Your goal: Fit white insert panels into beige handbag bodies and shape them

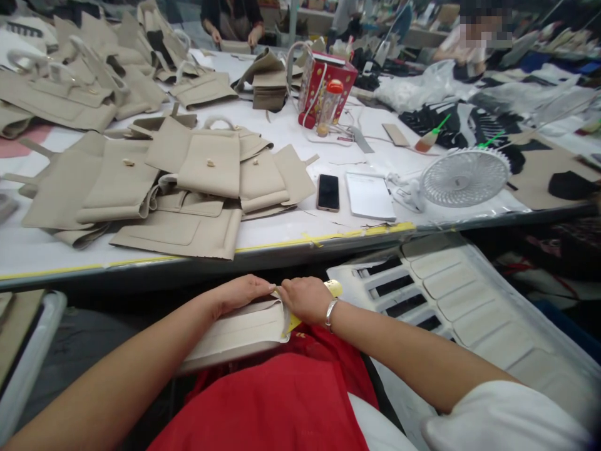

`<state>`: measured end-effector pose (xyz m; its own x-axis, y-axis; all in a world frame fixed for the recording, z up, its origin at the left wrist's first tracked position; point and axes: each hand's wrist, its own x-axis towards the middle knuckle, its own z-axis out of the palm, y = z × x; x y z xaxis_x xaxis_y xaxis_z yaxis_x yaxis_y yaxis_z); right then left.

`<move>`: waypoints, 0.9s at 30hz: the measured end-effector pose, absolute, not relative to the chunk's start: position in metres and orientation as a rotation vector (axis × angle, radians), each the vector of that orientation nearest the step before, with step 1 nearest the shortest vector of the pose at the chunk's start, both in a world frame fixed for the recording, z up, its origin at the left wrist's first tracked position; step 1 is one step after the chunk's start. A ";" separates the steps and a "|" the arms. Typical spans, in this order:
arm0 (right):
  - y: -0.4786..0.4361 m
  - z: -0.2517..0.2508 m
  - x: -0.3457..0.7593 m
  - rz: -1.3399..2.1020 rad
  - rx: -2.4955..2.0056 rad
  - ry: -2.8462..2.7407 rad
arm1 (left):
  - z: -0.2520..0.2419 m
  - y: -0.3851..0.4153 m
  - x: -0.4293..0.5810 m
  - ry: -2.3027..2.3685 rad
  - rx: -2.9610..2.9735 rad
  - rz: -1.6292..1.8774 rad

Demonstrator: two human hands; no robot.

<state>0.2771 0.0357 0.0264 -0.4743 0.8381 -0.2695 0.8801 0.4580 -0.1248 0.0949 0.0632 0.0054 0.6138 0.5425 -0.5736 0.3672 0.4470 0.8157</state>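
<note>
Above the red apron [277, 401], a cream leatherette bag panel [232, 335], probably light and semi-stiff, best held by its top edge, under the pressed-together fingers of the left hand [239, 295] and right hand [305, 299].

We face a long white table [277, 235] edged in yellow tape [361, 230], with another table [422, 36] beyond it at one o'clock.

Left hand [239, 295] and right hand [305, 299] holding a pale bag panel [235, 332] with a yellow strip [333, 289]. Across the white table [282, 235], beige bag pieces [188, 169].
</note>
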 end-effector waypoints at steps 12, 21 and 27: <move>0.038 0.026 0.274 -0.446 1.522 2.485 | 0.003 0.065 0.091 0.977 1.162 0.113; 0.035 0.025 0.272 -0.479 1.622 2.426 | 0.001 0.068 0.092 0.970 1.071 0.134; 0.031 0.023 0.270 -0.440 1.663 2.437 | 0.004 0.070 0.094 0.953 0.969 0.123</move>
